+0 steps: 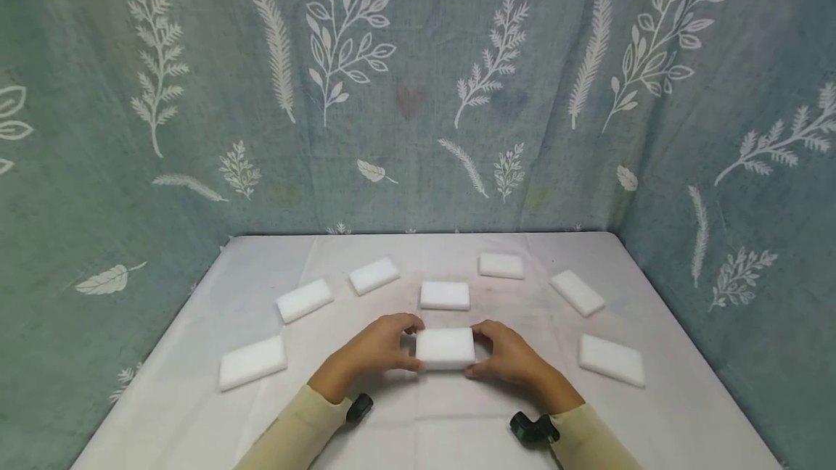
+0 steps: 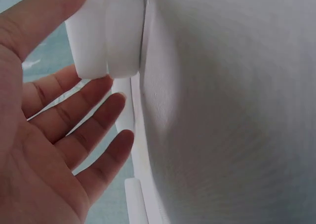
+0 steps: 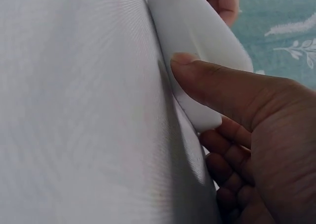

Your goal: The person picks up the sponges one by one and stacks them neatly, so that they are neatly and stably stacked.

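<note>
**Leaf-print cloth (image 1: 418, 158) around a pale tabletop (image 1: 457, 448), with a white block (image 1: 445, 347) held between two hands**

We see the blue-green cloth, printed with white sprigs and leaves, rising behind the tabletop and along both its sides. The white block sits in the middle of the grip, one short end to each hand. The left hand (image 1: 382, 343) is clamped on its left end, thumb at the near corner and index finger at the far one; in the left-wrist view we see its other fingers spread below that end. The right hand (image 1: 512, 357) is clamped on the opposite end, thumb pressed to the near side and fingers folded behind. From the left wrist we make out a seam in the white shape at the grip, but we cannot tell whether a second piece lies there.

Just beyond the grip lies a center block (image 1: 445, 296), lengthwise across our view. Left of the grip, three tilted blocks (image 1: 304, 300) run from beside the forearm outward and away. Right of it we count three more blocks (image 1: 576, 293), one far back, one slanting, one nearly level with the hand. Nearer than the grip come two beige sleeves (image 1: 294, 426), each with a dark wrist device (image 1: 532, 428) at its cuff.
</note>
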`<action>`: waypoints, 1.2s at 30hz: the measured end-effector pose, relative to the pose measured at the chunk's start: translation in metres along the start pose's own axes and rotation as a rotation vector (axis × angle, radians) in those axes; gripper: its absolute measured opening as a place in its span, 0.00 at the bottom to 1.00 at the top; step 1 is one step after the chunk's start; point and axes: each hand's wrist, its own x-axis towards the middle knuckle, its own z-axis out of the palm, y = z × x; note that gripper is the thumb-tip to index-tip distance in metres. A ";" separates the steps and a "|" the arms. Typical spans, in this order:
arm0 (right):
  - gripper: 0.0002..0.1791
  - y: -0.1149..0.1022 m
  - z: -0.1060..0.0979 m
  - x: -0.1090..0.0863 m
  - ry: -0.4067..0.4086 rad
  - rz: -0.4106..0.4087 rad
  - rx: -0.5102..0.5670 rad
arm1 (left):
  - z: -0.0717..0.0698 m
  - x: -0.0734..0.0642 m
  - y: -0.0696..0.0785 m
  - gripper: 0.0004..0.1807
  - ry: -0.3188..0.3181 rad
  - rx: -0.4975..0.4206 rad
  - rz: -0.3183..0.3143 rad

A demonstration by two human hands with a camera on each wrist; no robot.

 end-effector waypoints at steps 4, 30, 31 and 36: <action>0.40 0.002 -0.001 0.001 -0.009 0.013 0.021 | 0.002 0.001 -0.001 0.36 -0.008 -0.008 -0.018; 0.46 0.001 0.000 0.000 -0.033 0.008 0.063 | 0.004 -0.004 -0.002 0.35 0.010 -0.010 0.002; 0.46 0.001 -0.001 0.000 -0.037 0.011 0.070 | 0.004 -0.005 -0.001 0.35 0.009 -0.015 -0.001; 0.41 -0.001 -0.001 0.000 -0.029 0.014 0.091 | 0.002 -0.004 -0.001 0.37 -0.003 -0.022 -0.003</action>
